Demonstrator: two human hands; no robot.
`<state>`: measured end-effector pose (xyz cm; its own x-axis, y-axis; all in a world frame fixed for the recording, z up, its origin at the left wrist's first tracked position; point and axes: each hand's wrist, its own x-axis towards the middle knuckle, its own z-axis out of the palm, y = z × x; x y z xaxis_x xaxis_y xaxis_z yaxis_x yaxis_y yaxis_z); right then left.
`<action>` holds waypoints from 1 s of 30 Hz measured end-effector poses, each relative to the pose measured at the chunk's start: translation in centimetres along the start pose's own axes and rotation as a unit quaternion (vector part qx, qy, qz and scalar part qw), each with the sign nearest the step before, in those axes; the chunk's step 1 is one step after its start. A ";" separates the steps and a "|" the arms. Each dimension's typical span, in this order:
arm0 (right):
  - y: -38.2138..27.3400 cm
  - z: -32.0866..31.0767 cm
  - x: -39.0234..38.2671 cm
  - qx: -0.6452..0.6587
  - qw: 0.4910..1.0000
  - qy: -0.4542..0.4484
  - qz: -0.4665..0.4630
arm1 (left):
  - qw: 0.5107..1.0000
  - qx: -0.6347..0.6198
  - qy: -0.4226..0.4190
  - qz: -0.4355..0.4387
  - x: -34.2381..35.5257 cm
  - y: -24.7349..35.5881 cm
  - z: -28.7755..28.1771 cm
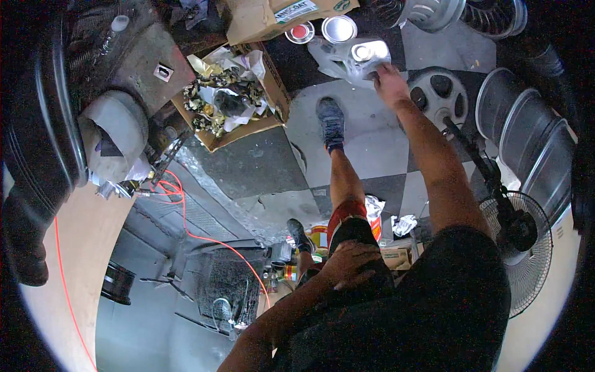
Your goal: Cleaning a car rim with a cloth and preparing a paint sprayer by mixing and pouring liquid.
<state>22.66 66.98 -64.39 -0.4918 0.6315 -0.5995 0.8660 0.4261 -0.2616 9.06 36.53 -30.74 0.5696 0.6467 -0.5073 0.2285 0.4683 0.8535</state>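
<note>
My right hand reaches forward to a clear plastic bag. Its fingers are closed on the bag's crumpled edge, beside a silver rectangular can with a round cap that sits in or against the plastic. Exactly where the fingertips end is hard to make out. On my thigh lies my left hand, fingers stretched over the dark shorts and holding nothing. Just beyond the bag stand a round tin with a red top and another with a silver lid.
A cardboard box full of crumpled paper stands left of my foot. Right of my arm lie a spoked wheel and several rims. A standing fan is close at my right. An orange-red hose trails at the left.
</note>
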 end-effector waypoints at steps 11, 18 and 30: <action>-4.0 -1.1 1.1 -0.104 0.989 -0.015 0.109 | 0.999 -0.028 0.035 0.006 0.2 0.3 -1.0; -1.3 -3.8 -1.7 0.012 1.000 -0.007 0.014 | 0.998 -0.052 0.016 -0.011 -0.2 1.6 -2.4; -2.1 -9.3 -5.6 0.011 0.999 0.019 0.038 | 0.999 -0.005 0.030 0.036 -1.4 0.1 -1.2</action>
<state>22.79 68.55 -53.41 -0.4264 0.6858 -0.5898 0.9029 0.3617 -0.2322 7.33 36.37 -30.07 0.5352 0.7139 -0.4515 0.1814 0.4249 0.8869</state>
